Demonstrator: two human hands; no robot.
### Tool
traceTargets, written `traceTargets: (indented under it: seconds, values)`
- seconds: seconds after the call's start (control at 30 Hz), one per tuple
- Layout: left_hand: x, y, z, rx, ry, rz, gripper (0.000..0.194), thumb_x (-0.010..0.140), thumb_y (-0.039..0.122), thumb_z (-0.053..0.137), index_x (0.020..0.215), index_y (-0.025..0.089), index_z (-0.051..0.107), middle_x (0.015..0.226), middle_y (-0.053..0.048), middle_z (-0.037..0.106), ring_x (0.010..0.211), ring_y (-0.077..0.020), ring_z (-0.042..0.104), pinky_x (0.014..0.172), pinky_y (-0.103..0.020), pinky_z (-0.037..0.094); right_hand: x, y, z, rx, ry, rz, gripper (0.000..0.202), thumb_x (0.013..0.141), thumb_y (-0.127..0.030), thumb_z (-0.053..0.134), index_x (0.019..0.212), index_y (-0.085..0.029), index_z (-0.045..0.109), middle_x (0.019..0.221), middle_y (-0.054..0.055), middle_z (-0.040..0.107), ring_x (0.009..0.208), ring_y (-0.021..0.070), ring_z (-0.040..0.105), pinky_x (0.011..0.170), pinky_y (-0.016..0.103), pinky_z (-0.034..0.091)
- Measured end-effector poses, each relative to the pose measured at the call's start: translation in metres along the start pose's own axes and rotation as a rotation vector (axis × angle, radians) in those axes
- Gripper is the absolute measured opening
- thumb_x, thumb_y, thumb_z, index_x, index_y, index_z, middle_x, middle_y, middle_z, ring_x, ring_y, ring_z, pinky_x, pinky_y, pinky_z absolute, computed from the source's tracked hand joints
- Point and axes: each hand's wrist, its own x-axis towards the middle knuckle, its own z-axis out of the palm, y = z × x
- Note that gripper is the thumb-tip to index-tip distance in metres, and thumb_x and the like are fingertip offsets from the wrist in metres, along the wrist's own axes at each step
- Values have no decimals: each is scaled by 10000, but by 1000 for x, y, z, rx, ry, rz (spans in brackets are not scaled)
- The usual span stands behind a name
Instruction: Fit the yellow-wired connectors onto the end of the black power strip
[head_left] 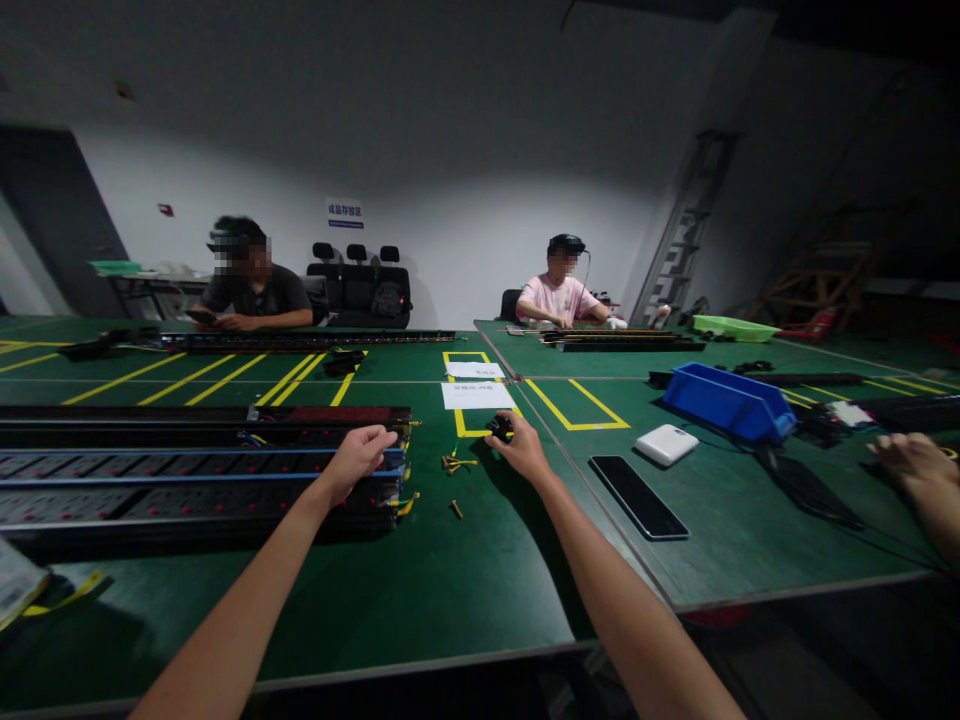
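My left hand (358, 462) is closed above the right end of the long black socket strips (247, 490); whatever its fingers may hold is hidden. The strips lie side by side, with red marks along them and yellow-green wires (407, 504) sticking out at the ends. Over the table to the right, my right hand (523, 447) pinches a small black part (500, 430) between thumb and fingers. Between the hands lie several small brass-coloured pieces (450, 464) with a yellow wire, and a single one (457, 510) sits nearer to me.
White paper labels (474, 396) lie on the green table (450, 600) beyond my hands. At right are a phone (637, 497), a white box-shaped device (666, 445), a blue bin (726, 403) and another person's hand (919, 470). Two people (255, 285) sit across the table.
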Motion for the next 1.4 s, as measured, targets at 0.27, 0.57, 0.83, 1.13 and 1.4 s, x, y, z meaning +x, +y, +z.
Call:
traceTargets:
  seconds: [0.27,0.57,0.83,1.13,1.4]
  values:
    - [1,-1,0,0,-2,1,519,741,561,699,629,231,315,492,127,247,403,-34,208,424,-188,102,-2,-6,-10,-148,-85,-14,490,795,-367,720,1256,-210,657,1164,106,709,1094,271,643,945,391,483]
    - [2,-3,-1,5,4,-4,510,735,575,695,627,229,337,480,126,257,411,-35,201,420,-188,107,-4,-6,-12,-254,-192,57,542,811,-435,714,1294,-216,604,1185,96,692,1092,264,627,887,331,465]
    - [4,-7,-3,-7,-7,8,513,754,566,700,637,228,332,491,128,249,411,-32,197,427,-191,103,-6,-10,-27,-307,-222,57,596,768,-447,753,1297,-233,579,1198,97,673,1087,267,618,842,321,453]
    - [3,-4,-2,-16,-2,-13,522,743,564,708,637,231,319,489,130,241,401,-29,191,427,-189,89,-5,-17,-34,-228,-210,152,540,742,-439,770,1227,-256,619,1087,57,719,937,235,664,684,280,432]
    - [2,-3,-2,-10,-3,-11,527,740,572,708,639,235,316,486,130,244,407,-31,174,425,-194,83,-1,-16,-40,-290,-83,235,447,789,-418,697,1198,-255,619,1109,61,715,961,235,659,705,282,449]
